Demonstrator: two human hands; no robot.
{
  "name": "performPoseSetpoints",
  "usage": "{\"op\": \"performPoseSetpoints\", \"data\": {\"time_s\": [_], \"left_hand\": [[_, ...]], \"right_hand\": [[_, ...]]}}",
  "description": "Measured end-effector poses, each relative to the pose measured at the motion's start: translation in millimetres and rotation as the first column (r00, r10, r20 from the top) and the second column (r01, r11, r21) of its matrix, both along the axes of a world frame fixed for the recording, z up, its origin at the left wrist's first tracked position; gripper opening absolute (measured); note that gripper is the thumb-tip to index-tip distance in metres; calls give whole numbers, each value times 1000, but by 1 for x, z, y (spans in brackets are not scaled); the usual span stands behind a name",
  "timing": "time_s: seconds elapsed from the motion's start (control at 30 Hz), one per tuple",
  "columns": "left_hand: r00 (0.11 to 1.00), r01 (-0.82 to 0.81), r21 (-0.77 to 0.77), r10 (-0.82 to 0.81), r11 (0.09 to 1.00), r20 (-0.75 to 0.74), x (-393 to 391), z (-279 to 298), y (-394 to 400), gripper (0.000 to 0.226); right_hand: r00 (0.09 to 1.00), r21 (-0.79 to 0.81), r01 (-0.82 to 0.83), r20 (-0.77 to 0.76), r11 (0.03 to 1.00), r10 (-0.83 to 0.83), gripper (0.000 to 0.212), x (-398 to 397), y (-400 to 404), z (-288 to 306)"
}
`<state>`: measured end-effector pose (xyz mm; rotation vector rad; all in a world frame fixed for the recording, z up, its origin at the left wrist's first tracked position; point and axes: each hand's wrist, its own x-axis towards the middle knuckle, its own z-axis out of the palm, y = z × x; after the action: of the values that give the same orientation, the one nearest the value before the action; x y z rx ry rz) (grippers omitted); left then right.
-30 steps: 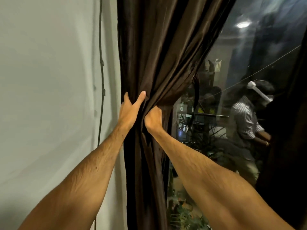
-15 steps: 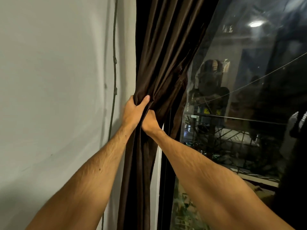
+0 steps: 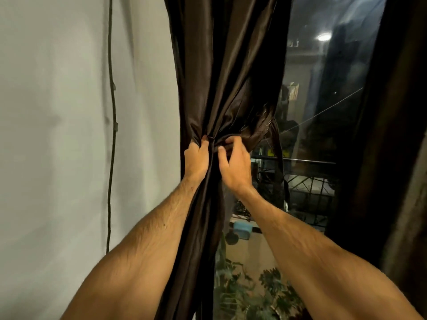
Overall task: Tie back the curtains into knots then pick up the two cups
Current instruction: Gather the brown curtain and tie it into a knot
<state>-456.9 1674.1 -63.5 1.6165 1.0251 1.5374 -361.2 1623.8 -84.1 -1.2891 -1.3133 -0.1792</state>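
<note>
A dark brown satin curtain (image 3: 228, 72) hangs beside the window and is bunched into a narrow neck at mid-height. My left hand (image 3: 196, 159) grips the gathered cloth on the left side of the bunch. My right hand (image 3: 234, 165) is just to the right, its fingers curled into the folds at the same height. Below my hands the curtain falls straight down between my forearms. A second dark curtain (image 3: 397, 135) hangs at the right edge. No cups are in view.
A pale wall (image 3: 57, 135) fills the left, with a thin black cable (image 3: 112, 125) running down it. The window glass (image 3: 323, 112) shows a night street, a railing and leafy plants (image 3: 254, 289) below.
The bunch of curtain has shifted right, away from the wall. My right hand has come round from behind the cloth to its front right side, fingers now visible on the folds.
</note>
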Motion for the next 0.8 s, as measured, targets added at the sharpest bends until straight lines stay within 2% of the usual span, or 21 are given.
{"op": "performPoseSetpoints", "data": {"time_s": [0.17, 0.4, 0.63, 0.7, 0.8], "left_hand": [[997, 74, -19, -73, 997, 21, 55, 12, -43, 43], [995, 94, 8, -94, 996, 33, 129, 34, -104, 64], [979, 186, -13, -186, 983, -79, 207, 29, -159, 59], [976, 202, -13, -203, 979, -83, 222, 28, -166, 53], [980, 189, -38, -191, 981, -54, 221, 25, -170, 58]], "right_hand": [[995, 86, 50, -89, 995, -42, 30, 44, -39, 15], [974, 120, 109, -209, 987, -82, 50, 101, -95, 30], [925, -27, 190, -329, 981, -189, 57, 173, -140, 33], [915, -66, 167, -362, 984, -179, 55, 190, -144, 27], [920, -132, 68, -375, 989, -113, 55, 198, -142, 23]]}}
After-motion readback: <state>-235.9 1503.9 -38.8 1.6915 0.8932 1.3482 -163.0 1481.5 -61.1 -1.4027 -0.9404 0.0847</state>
